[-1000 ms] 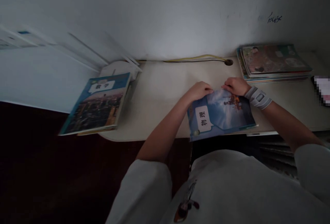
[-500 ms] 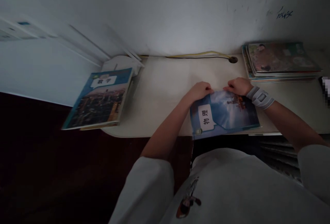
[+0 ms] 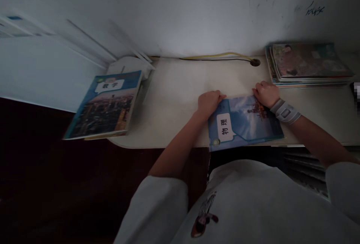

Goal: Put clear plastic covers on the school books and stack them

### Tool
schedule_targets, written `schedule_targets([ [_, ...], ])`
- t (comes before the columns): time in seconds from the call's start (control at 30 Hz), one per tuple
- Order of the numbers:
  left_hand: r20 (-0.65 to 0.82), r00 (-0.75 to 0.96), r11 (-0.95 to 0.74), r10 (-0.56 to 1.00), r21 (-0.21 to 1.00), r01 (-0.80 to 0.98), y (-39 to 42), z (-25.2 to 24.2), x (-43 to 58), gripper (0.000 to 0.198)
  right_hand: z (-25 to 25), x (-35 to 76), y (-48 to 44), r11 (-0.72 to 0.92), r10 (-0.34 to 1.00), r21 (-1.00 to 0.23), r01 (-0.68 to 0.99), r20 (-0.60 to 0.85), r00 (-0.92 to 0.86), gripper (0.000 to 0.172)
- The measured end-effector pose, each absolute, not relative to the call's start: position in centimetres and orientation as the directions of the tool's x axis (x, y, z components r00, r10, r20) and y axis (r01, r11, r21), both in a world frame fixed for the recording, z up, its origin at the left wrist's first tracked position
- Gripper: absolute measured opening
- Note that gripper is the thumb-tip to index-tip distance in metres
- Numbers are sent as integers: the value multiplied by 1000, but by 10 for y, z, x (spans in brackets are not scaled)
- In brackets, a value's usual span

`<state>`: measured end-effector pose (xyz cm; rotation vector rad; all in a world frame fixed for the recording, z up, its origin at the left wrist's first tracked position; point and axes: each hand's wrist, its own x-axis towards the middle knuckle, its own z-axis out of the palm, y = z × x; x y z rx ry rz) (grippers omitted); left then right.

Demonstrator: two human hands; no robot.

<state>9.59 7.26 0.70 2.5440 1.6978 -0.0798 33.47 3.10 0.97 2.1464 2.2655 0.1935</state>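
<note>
A blue textbook (image 3: 244,122) with a white title label and a picture of an offshore rig lies turned sideways at the desk's front edge. Its near side reaches slightly over that edge. At its far left corner, my left hand (image 3: 208,102) is closed, thumb and fingers pinching the border. My right hand (image 3: 266,93), a grey band on its wrist, is curled over the far right part of the same border. The undersides of the fingers are hidden in both hands.
On the left, a stack of textbooks (image 3: 108,105) juts past the desk's rounded corner. Another book pile (image 3: 309,62) stands against the wall at right. A yellow cable (image 3: 213,54) runs along the wall to a round desk hole (image 3: 255,62). The pale desk (image 3: 174,98) extends between them.
My hands have moved apart along the book's far edge, the left one going left and the right one slightly right. The book stays nearly in place, and the view has shifted a little.
</note>
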Motion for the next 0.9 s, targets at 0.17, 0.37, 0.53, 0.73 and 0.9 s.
schedule_targets([
  [0.17, 31, 444, -442, 895, -67, 895, 67, 15, 99, 32, 15, 332, 27, 119, 982, 150, 982, 129, -139, 34],
  [0.37, 22, 631, -632, 775, 8, 775, 34, 16, 134, 41, 18, 325, 28, 197, 970, 191, 962, 105, -219, 34],
  [0.53, -43, 654, -649, 755, 96, 755, 9, 2, 149, 69, 19, 327, 25, 208, 970, 143, 968, 97, -223, 35],
  [0.73, -61, 680, -673, 730, 107, 732, 13, -3, 144, 77, 4, 309, 7, 461, 887, -20, 887, 16, -461, 51],
  [0.9, -51, 702, -693, 711, 119, 711, 20, -4, 124, 79, -10, 330, -1, 496, 868, -79, 865, 12, -497, 73],
])
